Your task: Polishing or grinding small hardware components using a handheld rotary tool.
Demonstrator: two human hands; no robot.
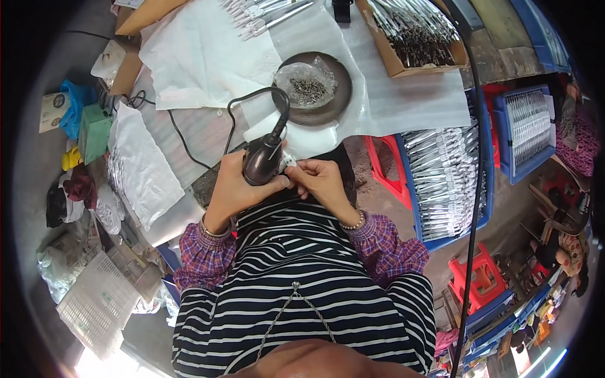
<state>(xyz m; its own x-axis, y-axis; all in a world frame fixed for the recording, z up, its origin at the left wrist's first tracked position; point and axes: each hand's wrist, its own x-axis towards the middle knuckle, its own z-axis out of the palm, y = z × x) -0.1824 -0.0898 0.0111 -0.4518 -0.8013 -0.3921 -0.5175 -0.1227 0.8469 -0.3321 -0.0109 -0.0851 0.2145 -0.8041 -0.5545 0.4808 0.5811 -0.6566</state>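
Note:
In front of my lap, my left hand [232,191] is wrapped round a dark corded electric screwdriver [262,165]. Its cord rises from the top and loops back over the table; its working tip is hidden. Close beside it, my right hand [324,184] has its fingers pinched on a small white part [288,161], which reaches up next to the tool. Just beyond both hands, a dark round plate [341,94] bears a clear plastic bag [320,77] of small metal pieces that look like screws.
White sheets [201,63] cover the table. Silvery strips [261,19] lie at the far edge. A cardboard box [413,70] of metal strips stands far right. Blue crates [488,208] of similar parts and red stools [482,277] are at the right. A black cable [474,233] hangs there.

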